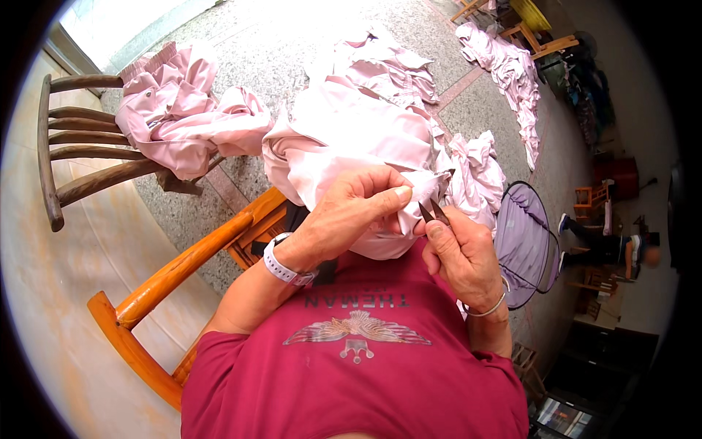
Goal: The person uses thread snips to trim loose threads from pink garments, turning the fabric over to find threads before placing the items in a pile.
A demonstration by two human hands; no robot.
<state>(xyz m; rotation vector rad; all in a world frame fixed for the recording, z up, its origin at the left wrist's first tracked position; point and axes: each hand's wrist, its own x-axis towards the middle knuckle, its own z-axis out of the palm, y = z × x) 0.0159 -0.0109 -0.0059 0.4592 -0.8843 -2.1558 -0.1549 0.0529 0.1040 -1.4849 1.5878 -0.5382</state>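
A pale pink garment [358, 128] lies spread across my lap and beyond my knees. My left hand [364, 197] pinches a fold of it between thumb and fingers, drawing the cloth up. Close beside that fold, my right hand [462, 252] is closed around a pair of small dark thread snips [434, 213]. Their two pointed blades stand apart and point toward the pinched cloth; whether they touch it I cannot tell. The snips' handle is hidden inside my right palm.
At left, more pink garments [183, 110] hang over a wooden chair [55, 154]. An orange wooden armrest [186, 256] is by my left arm. Further pink cloth [508, 69] lies at the upper right. A purple mesh basket [523, 241] stands right; a person [614, 249] is farther off.
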